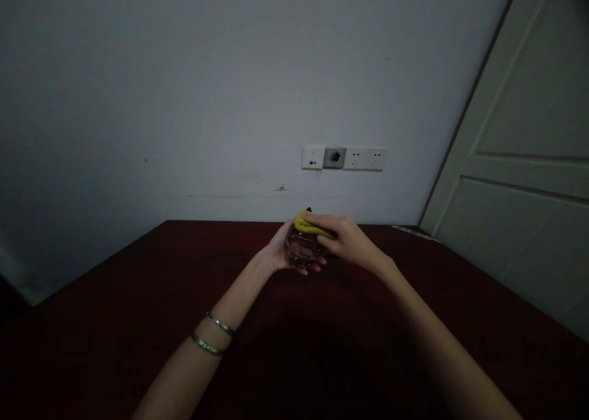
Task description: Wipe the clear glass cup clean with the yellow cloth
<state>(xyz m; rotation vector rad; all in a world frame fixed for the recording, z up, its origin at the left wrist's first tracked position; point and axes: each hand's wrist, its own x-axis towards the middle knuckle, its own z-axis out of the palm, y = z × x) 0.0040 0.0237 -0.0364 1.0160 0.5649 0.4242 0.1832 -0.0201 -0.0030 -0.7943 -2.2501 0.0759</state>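
Note:
My left hand (279,248) is wrapped round a clear glass vessel (302,248), with its fingertips showing below the far side. The vessel's round outline faces me, and its exact kind is hard to make out in the dim light. Pinched in my right hand (347,239) is a folded yellow cloth (307,225), pressed against the upper rim of the glass. Both hands meet above the far part of the table. A small dark tip pokes out just above the cloth; I cannot tell what it belongs to.
The dark red table (184,297) reaches back to a pale wall. Wall sockets (363,158) sit above its far edge. A thin flat strip (414,233) lies at the back right corner. On the right stands a white panelled door (519,162).

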